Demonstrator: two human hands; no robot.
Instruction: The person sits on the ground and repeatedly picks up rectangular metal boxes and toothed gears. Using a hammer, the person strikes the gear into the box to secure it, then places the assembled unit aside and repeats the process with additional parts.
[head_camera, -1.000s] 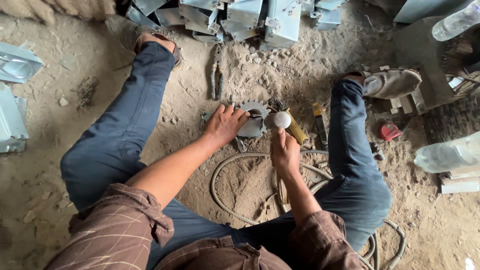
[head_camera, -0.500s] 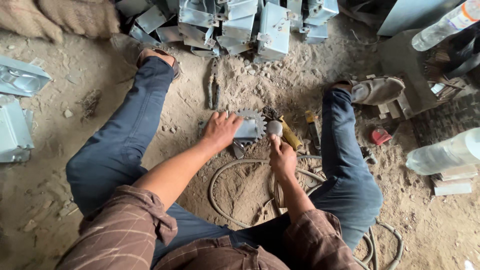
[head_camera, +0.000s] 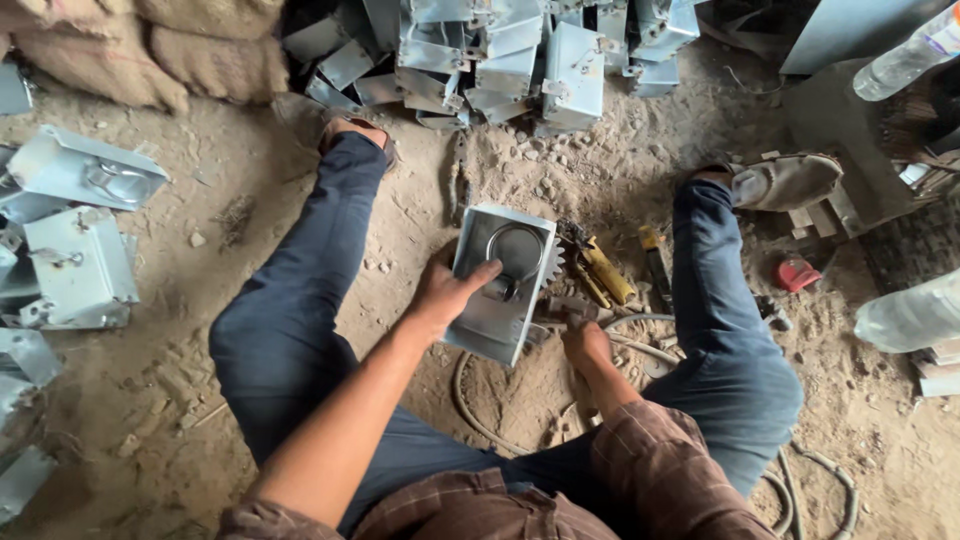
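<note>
I sit on sandy ground with both legs spread. My left hand grips a grey sheet-metal box with a round wire ring on its face, tilted above the ground between my legs. The box covers most of a toothed metal disc on the ground behind it. My right hand rests low beside the box's lower right corner, fingers curled at a small part I cannot make out. A yellow-handled tool lies just right of the box.
A heap of similar metal boxes lies ahead, more boxes at the left. Burlap sacks sit top left. A thick cable loops by my legs. A clear plastic bottle and a small red object lie at the right.
My left hand, earlier flat on the toothed disc, now holds a metal box over it. My right hand has dropped lower, away from the small round knob it held.
</note>
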